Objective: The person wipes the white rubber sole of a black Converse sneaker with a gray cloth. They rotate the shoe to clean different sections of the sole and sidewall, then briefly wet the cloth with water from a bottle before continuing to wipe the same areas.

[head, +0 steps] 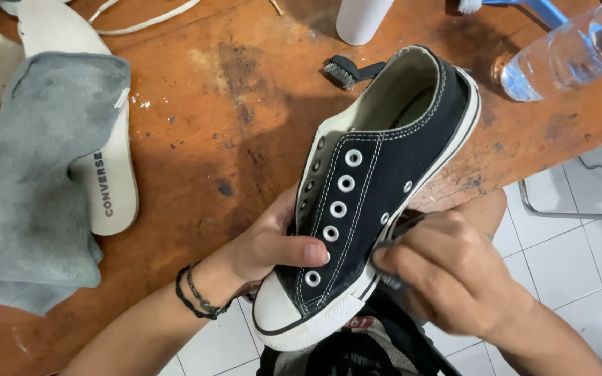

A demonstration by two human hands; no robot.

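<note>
Black canvas sneaker (367,202), laceless: your left hand (273,244) grips its tongue side, fingers curled. Your right hand (454,271) pinches a dark brush (395,233) against its sole edge.

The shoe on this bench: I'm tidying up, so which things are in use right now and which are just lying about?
In use:
black shoe, held by the left hand
dark brush, gripped in the right hand

Lying about:
grey cloth
white insole
small black brush
water bottle
white lace

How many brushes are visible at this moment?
2, possibly more hidden. A small black brush lies on the wooden table beside the heel of the black shoe; a blue-handled brush sits at the top edge, mostly cut off.
</note>
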